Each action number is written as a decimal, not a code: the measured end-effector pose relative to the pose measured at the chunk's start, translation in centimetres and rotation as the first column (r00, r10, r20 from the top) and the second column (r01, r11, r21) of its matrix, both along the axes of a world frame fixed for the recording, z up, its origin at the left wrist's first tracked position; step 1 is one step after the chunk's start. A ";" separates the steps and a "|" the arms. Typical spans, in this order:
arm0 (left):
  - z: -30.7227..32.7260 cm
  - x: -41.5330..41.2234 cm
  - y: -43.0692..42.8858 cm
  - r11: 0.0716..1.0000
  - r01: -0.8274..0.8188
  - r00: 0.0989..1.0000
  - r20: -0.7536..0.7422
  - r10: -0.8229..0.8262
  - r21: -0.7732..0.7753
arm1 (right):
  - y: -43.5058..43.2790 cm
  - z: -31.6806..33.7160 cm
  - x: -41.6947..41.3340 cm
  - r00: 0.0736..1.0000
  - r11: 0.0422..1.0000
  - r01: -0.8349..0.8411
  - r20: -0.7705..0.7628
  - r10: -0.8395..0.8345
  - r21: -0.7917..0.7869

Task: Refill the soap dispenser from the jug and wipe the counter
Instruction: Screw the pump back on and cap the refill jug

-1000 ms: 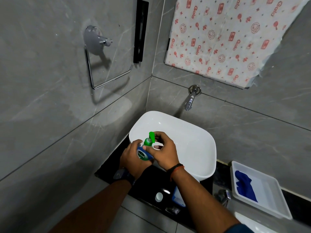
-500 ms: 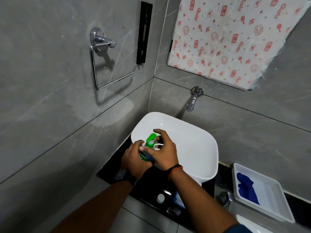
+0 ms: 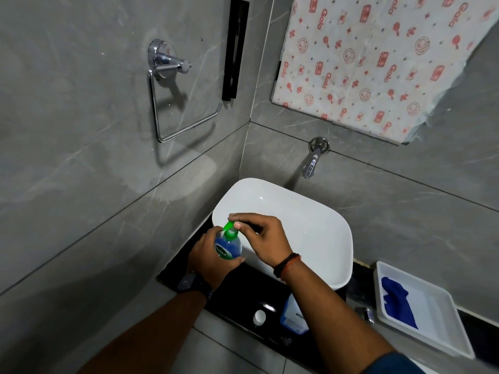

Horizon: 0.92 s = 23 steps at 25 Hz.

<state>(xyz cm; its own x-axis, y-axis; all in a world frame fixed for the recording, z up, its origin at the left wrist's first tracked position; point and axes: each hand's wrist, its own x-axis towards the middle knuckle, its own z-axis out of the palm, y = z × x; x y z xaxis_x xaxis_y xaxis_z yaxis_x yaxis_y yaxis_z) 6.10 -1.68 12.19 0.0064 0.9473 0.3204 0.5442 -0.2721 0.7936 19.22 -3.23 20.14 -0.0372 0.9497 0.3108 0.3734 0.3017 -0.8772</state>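
The soap dispenser is a clear bottle of blue liquid with a green pump top and a Dettol label. My left hand wraps around its body, just above the black counter at the left edge of the white basin. My right hand pinches the green pump head from above. A blue jug stands on the counter under my right forearm, mostly hidden, with a small white cap lying to its left. A blue cloth lies in a white tray at the right.
A chrome tap juts from the grey tile wall over the basin. A chrome towel ring and a black wall bar hang on the left wall. A patterned sheet covers the upper right wall.
The green pump head has turned in my right fingers, with its nozzle swinging left. Both hands stay on the dispenser at the basin's left edge, and the bottle's label shows more.
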 end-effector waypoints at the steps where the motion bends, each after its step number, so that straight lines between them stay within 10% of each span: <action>1: -0.1 -0.2 0.1 1.000 -0.004 1.000 0.013 0.005 -0.025 | 0.0 -0.3 -0.3 1.000 1.000 0.011 0.004 -0.011 -0.002; 7: -3.2 -2.4 1.3 0.981 -0.025 0.981 0.183 0.061 -0.194 | -2.1 -6.7 -0.3 0.954 0.960 0.279 0.112 -0.278 -0.001; 23: -14.8 -5.6 4.3 0.986 -0.013 0.987 0.157 0.040 -0.166 | -0.1 -26.8 -3.8 0.677 0.955 0.258 0.732 -0.072 -0.145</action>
